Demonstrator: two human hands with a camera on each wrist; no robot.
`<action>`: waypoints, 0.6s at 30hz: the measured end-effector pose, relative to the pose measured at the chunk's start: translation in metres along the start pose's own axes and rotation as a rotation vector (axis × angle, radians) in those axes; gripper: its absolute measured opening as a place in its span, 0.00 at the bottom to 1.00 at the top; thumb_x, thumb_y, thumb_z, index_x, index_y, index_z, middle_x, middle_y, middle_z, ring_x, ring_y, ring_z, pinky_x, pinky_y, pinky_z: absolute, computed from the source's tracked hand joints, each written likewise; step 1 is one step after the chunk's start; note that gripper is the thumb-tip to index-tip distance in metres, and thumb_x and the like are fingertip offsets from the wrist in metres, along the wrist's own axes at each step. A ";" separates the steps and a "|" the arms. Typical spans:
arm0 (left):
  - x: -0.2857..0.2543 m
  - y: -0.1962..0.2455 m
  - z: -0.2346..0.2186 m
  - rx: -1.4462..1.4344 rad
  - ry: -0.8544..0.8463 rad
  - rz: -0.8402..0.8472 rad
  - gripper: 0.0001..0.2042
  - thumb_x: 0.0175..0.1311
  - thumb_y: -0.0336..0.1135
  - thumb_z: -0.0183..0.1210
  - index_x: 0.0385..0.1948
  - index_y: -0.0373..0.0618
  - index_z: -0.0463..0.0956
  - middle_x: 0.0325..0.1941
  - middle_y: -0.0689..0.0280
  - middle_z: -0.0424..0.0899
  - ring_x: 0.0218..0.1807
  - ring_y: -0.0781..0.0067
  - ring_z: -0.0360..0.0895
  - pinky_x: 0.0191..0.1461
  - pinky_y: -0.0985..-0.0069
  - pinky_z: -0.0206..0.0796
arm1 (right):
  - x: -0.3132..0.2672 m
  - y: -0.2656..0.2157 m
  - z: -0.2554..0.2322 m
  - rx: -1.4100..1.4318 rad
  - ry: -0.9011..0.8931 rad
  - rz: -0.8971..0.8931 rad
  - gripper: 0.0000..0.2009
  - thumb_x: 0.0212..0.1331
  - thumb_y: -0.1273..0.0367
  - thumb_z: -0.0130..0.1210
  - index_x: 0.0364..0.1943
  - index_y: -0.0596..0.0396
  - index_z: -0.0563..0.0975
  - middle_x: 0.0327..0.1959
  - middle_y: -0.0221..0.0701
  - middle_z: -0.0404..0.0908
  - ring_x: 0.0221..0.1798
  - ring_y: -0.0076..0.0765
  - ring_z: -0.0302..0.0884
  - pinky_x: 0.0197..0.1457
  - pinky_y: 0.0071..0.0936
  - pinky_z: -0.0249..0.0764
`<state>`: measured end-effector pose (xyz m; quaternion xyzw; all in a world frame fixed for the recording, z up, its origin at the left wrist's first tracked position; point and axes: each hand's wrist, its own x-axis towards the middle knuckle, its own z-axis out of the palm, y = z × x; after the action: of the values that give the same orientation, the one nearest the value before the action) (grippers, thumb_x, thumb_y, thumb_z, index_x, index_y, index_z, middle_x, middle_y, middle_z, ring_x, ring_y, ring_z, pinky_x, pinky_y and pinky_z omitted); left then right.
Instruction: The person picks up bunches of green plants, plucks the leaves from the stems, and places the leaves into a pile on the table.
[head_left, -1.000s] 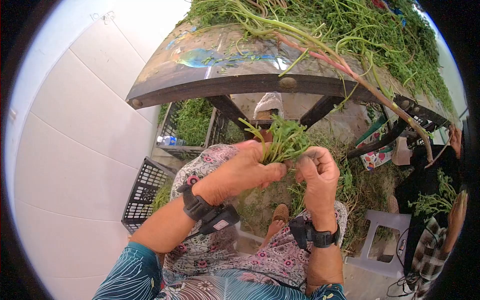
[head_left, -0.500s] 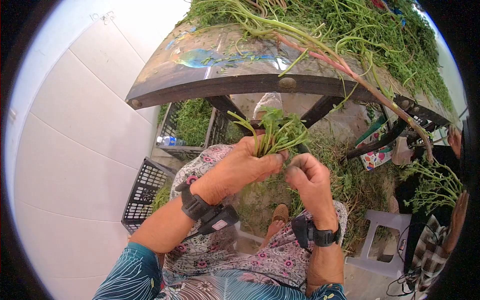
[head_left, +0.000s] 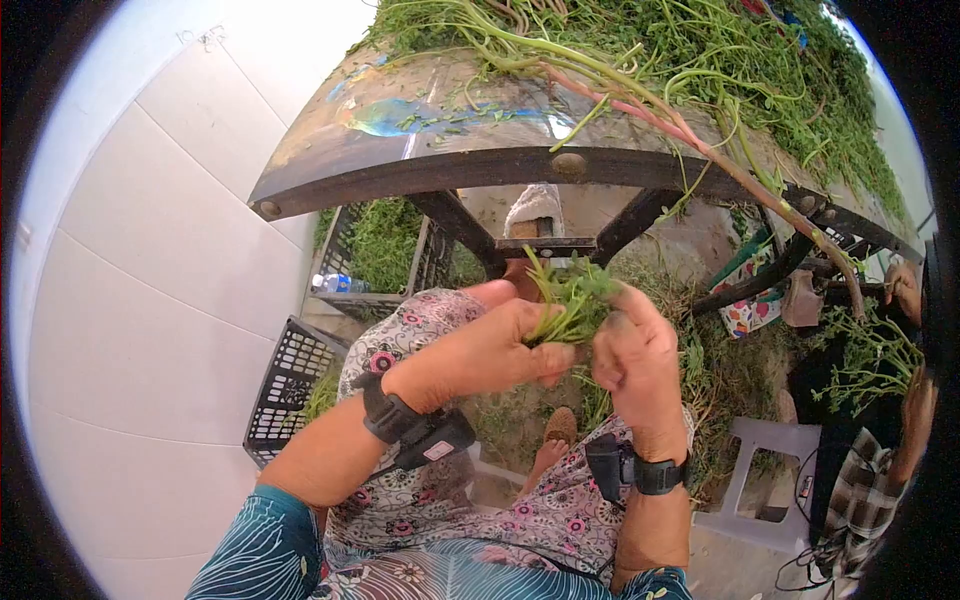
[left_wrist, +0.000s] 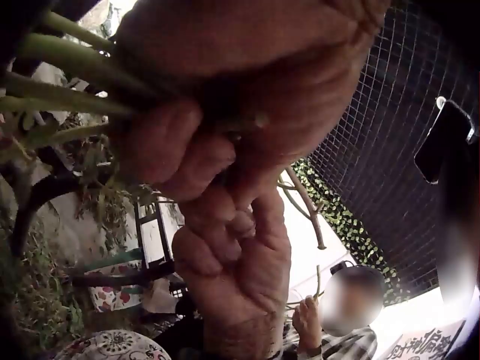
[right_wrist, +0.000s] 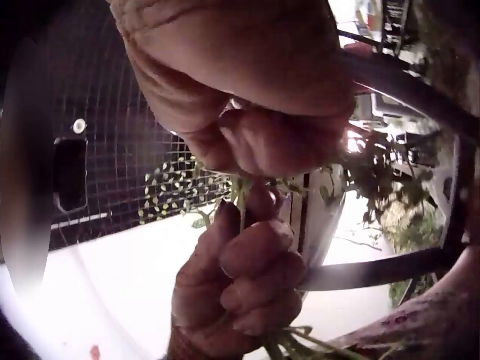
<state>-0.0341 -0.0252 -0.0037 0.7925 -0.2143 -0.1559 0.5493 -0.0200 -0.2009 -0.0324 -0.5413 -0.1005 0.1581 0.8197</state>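
My left hand (head_left: 490,350) grips a small bunch of leafy green stems (head_left: 572,308) above my lap, just in front of the table edge. Cut stem ends (left_wrist: 67,75) stick out past its fingers in the left wrist view. Close against the leafy side is my right hand (head_left: 637,352), its fingers curled. Seen from the right wrist, a thin green stem (right_wrist: 241,204) runs between the fingertips of both hands, pinched by the right. The inner side of the right hand's grip is hidden.
A heap of greens (head_left: 740,90) covers the table (head_left: 330,165), with a long thick stem (head_left: 740,175) hanging over its edge. Black crates (head_left: 290,385) stand at left, one with a water bottle (head_left: 335,284). At right are a grey stool (head_left: 760,470) and another person's hand (head_left: 905,290) near a leafy sprig (head_left: 865,370).
My right hand drew slightly back from the bunch, then rose to its leaves again. The bunch in my left hand dipped and turned a little. At right, the leafy sprig shifted.
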 end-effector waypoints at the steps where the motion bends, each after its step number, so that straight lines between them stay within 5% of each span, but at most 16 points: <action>1: -0.001 -0.001 0.000 0.049 -0.014 0.002 0.07 0.59 0.33 0.51 0.26 0.39 0.69 0.18 0.73 0.70 0.22 0.83 0.65 0.25 0.81 0.59 | 0.000 -0.001 0.005 -0.184 0.047 -0.017 0.12 0.55 0.71 0.49 0.44 0.58 0.71 0.29 0.23 0.74 0.27 0.14 0.66 0.28 0.15 0.66; 6: -0.003 -0.006 0.001 0.091 -0.044 0.012 0.09 0.60 0.33 0.50 0.23 0.38 0.67 0.17 0.71 0.69 0.22 0.82 0.64 0.25 0.80 0.58 | -0.003 0.003 0.010 -0.210 0.020 -0.064 0.13 0.52 0.75 0.53 0.43 0.62 0.72 0.34 0.24 0.76 0.32 0.14 0.70 0.35 0.14 0.68; 9: -0.004 0.002 0.002 -0.066 -0.021 -0.130 0.09 0.60 0.33 0.49 0.23 0.38 0.67 0.16 0.71 0.69 0.22 0.82 0.64 0.24 0.80 0.57 | -0.008 0.001 0.009 -0.297 0.012 -0.120 0.11 0.53 0.75 0.53 0.41 0.63 0.73 0.33 0.25 0.77 0.33 0.16 0.71 0.36 0.15 0.69; 11: -0.001 -0.011 0.001 0.093 -0.011 0.022 0.09 0.61 0.34 0.50 0.24 0.39 0.67 0.17 0.72 0.68 0.22 0.83 0.64 0.24 0.81 0.57 | -0.012 -0.002 0.011 -0.212 -0.051 -0.161 0.10 0.53 0.75 0.53 0.41 0.63 0.73 0.33 0.26 0.77 0.33 0.17 0.71 0.37 0.16 0.70; 18: -0.006 0.010 -0.001 -0.403 -0.009 -0.234 0.11 0.62 0.43 0.51 0.33 0.44 0.69 0.20 0.76 0.67 0.21 0.88 0.61 0.21 0.86 0.52 | -0.004 0.007 0.004 0.097 0.104 -0.077 0.07 0.56 0.72 0.50 0.38 0.59 0.72 0.23 0.20 0.70 0.20 0.11 0.59 0.22 0.12 0.56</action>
<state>-0.0403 -0.0246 0.0064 0.6854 -0.0879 -0.2616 0.6738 -0.0266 -0.1962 -0.0369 -0.5042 -0.0707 0.1030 0.8545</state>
